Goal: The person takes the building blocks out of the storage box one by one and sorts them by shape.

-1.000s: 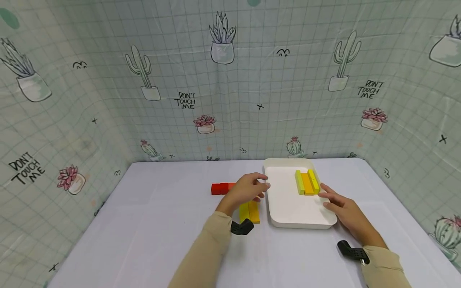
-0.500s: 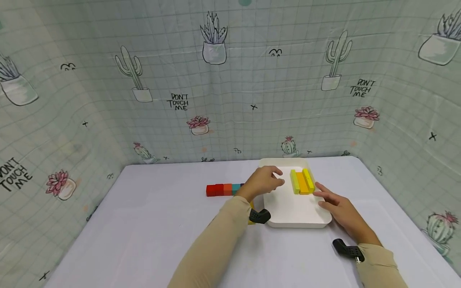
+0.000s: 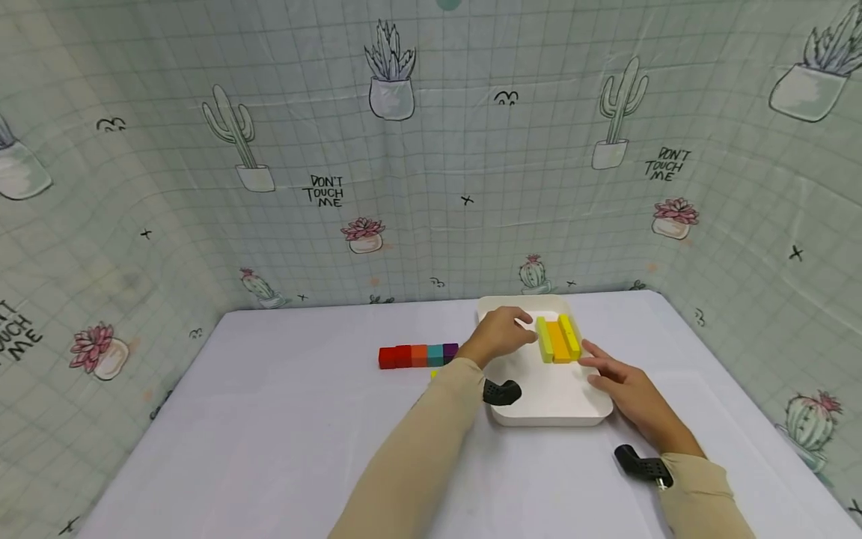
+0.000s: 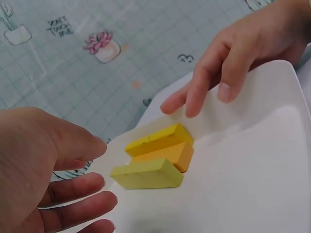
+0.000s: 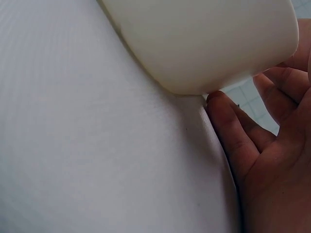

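Observation:
A shallow white tray holds three long blocks side by side near its right wall: a lime-yellow block, an orange block and a bright yellow block. Over the tray's left part is my left hand, its fingers loosely spread beside the lime-yellow block, with nothing between them. My right hand holds the tray's right rim, thumb and forefinger over the edge. In the right wrist view, its other fingers lie outside the tray wall, down by the table.
Left of the tray, a row of small cubes in red, orange, teal and purple lies on the white table. A yellow piece peeks out beside my left sleeve, mostly hidden. A patterned cloth rises behind the table.
My left hand has moved right, from beside the tray's left edge to over the tray near the blocks. The right hand stays at the rim; the head view has shifted slightly.

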Tool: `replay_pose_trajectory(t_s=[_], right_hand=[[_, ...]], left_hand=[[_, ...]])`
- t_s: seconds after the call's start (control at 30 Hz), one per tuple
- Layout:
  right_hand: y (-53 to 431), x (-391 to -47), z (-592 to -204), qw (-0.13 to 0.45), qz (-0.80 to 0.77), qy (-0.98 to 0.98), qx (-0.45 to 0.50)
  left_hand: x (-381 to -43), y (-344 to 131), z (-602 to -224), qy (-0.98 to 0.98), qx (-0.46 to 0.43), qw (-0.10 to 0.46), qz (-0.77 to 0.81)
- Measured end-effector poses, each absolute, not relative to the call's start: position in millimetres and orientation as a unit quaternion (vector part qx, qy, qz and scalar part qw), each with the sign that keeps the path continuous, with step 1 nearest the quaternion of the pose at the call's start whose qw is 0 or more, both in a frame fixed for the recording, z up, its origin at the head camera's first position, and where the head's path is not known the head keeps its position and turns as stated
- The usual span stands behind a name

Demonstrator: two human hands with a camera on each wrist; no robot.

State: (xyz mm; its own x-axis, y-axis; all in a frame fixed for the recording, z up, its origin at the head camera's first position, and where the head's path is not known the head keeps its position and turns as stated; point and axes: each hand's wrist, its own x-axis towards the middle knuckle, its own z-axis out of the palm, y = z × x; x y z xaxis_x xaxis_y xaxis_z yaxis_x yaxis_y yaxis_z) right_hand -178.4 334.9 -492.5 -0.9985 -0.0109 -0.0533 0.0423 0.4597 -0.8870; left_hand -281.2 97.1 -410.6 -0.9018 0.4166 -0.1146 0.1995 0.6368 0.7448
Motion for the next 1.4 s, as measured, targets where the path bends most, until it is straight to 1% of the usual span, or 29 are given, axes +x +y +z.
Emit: replay_pose_trajectory(t_s=[0.27,0.37,0.47,0.57,0.7,0.93,1.13,1.4], right_hand=[[331.5,-181.0,-493.3,0.026,-0.53,0.848,0.01],[333.0,-179.2,-494.0,0.027,-0.527,0.849,0.014],[333.9,-176.7,-493.1,0.023,-0.527,0.849,0.012],[334.5,-174.9,-491.2,0.019,-0.529,0.848,0.008],[334.7,-174.4,-489.9,0.015,-0.529,0.849,0.006],[332.6,-176.4,-491.9,0.019,-0.521,0.853,0.007],[333.1,-176.7,-491.8,0.017,-0.52,0.854,0.004],[331.4,-177.7,-491.7,0.019,-0.523,0.852,0.007]], left_hand=[[-296.4,108.9,-424.9,0.881,0.112,0.176,0.425],[-296.9,116.9,-433.7,0.88,0.1,0.192,0.422],[-294.5,125.6,-440.7,0.881,0.089,0.197,0.42],[-292.1,133.1,-445.0,0.882,0.093,0.183,0.424],[-291.5,138.3,-448.8,0.887,0.122,0.155,0.418],[-292.6,142.1,-457.4,0.899,0.139,0.129,0.396],[-290.0,145.2,-459.1,0.917,0.136,0.114,0.357],[-291.4,142.8,-464.1,0.913,0.118,0.113,0.373]])
